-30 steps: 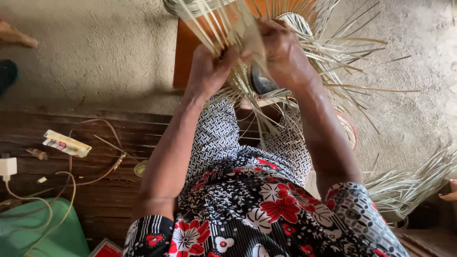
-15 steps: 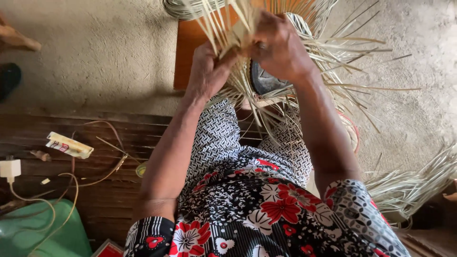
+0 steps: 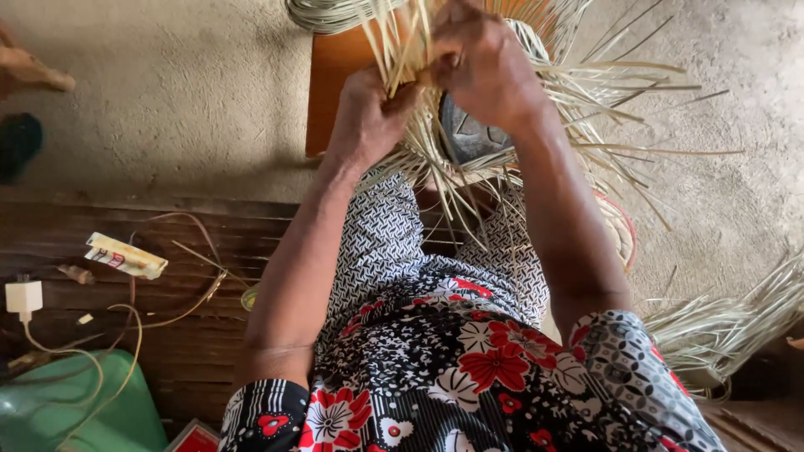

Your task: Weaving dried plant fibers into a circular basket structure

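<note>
**Fingers closed on pale weaving strips above the lap**

The fingers of the left hand (image 3: pixel 368 113) are curled tight around a bunch of pale straw strips (image 3: pixel 402 50). The right hand (image 3: pixel 486 71) pinches the same bunch from above, touching the left. The strips fan out from a half-woven basket (image 3: pixel 519 151) held over the knees, above a brown board (image 3: pixel 335 75). A loose straw bundle (image 3: pixel 729 322) lies on the floor to the right; a white charger (image 3: pixel 23 297) sits far left.
</note>
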